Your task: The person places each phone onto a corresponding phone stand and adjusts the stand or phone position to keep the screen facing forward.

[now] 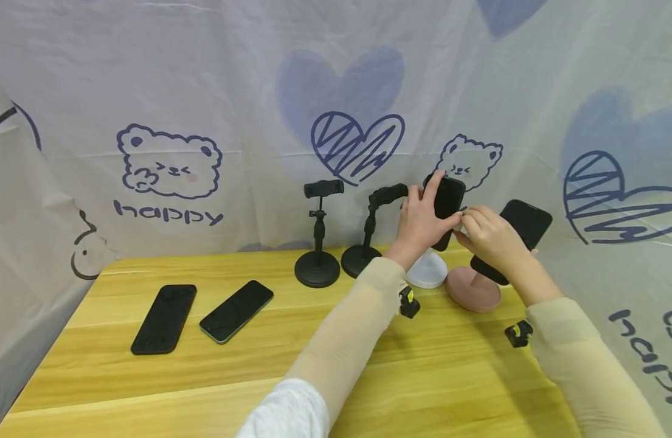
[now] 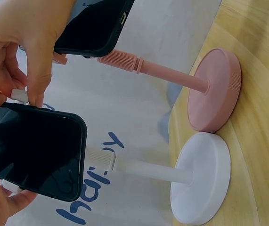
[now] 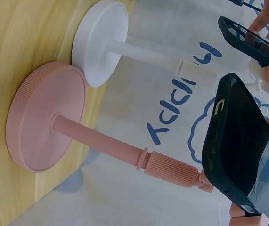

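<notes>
A dark-cased phone (image 1: 449, 198) sits in the clamp of the white phone stand (image 1: 427, 271), its screen facing out. My left hand (image 1: 422, 224) grips this phone from the left side, fingers around its edges. At the opposite edge, my right hand (image 1: 490, 234) pinches the stand's white clamp end (image 2: 19, 95) between thumb and fingers. Just behind the right hand, a second phone (image 1: 527, 224) is held tilted in the pink phone stand (image 3: 101, 141). The right forearm and hand partly cover that phone in the head view.
Two black phone stands, one upright (image 1: 317, 267) and one with its clamp tilted (image 1: 360, 258), stand left of the white one. Two phones lie flat on the wooden table (image 1: 204, 389), one further left (image 1: 165, 319) and one nearer the middle (image 1: 237, 311). A printed curtain (image 1: 248, 121) hangs behind.
</notes>
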`<state>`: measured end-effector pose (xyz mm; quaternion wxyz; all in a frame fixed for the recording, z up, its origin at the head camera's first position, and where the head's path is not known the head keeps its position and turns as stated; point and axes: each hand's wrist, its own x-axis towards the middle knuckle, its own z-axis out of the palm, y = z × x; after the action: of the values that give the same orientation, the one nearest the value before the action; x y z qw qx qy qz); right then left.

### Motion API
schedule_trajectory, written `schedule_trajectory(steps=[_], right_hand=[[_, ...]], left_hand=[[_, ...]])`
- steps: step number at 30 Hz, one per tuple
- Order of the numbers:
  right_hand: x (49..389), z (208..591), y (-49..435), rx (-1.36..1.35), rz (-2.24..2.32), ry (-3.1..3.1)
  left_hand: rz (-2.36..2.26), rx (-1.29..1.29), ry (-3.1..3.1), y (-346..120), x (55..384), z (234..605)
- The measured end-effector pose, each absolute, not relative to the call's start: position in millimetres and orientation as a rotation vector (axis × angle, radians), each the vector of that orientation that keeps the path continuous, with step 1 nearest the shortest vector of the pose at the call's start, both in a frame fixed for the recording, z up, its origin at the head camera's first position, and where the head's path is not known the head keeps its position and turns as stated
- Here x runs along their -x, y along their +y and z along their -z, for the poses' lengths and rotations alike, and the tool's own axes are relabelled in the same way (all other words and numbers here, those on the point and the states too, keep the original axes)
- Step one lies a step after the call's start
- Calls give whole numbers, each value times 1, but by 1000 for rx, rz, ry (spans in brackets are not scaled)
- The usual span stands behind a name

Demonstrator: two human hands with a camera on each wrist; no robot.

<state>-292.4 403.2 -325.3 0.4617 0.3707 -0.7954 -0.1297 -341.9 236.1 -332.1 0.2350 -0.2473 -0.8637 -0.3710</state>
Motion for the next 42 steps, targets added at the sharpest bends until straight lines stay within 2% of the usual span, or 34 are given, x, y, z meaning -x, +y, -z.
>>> schedule_trajectory(steps=[32,42], right_hand=[[289,331,406,-853,248,-1985],[285,338,410,-806,148,-2042]], left_hand=[[904,598,-2372,247,339,331],[999,670,-2336,241,344,332]])
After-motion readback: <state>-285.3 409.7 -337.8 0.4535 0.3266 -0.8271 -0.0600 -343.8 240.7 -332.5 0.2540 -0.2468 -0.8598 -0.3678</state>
